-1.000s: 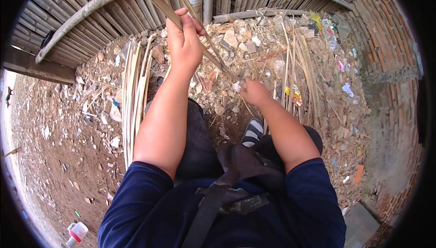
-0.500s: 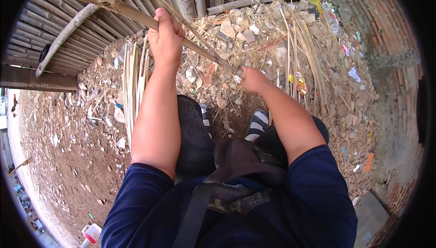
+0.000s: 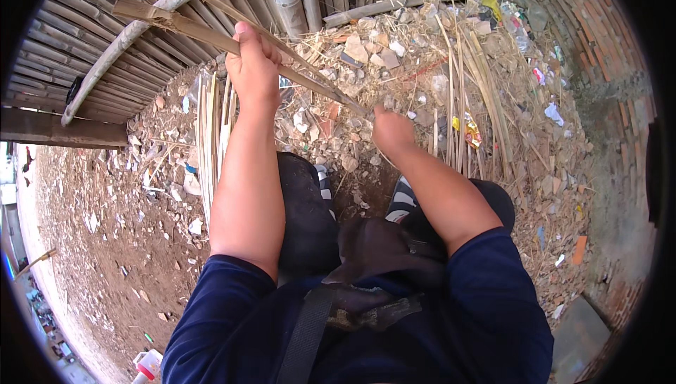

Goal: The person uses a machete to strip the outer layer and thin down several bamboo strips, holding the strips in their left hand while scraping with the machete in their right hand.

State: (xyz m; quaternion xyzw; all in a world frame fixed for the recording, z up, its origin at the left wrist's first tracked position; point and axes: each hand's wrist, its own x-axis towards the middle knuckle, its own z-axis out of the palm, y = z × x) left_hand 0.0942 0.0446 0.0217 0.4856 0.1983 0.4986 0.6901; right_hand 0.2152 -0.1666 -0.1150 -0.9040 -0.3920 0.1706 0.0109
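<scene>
The left hand [image 3: 255, 71], fingers wrapped round a stick [image 3: 306, 81] slanting down toward the right hand [image 3: 392, 130], could catch splinters if the wood slid; the right, fingers mostly hidden from me, its hold untellable, might slip if loose. Straight pale strips [image 3: 208, 137] lie leftmost; the stick is ragged-topped; rightmost stands coarse brick wall [image 3: 623, 152].

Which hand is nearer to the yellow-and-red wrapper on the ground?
Right. The right hand is a little left of the wrapper in the picture; the left hand is clearly farther, up and to the left, gripping the split bamboo.
</scene>
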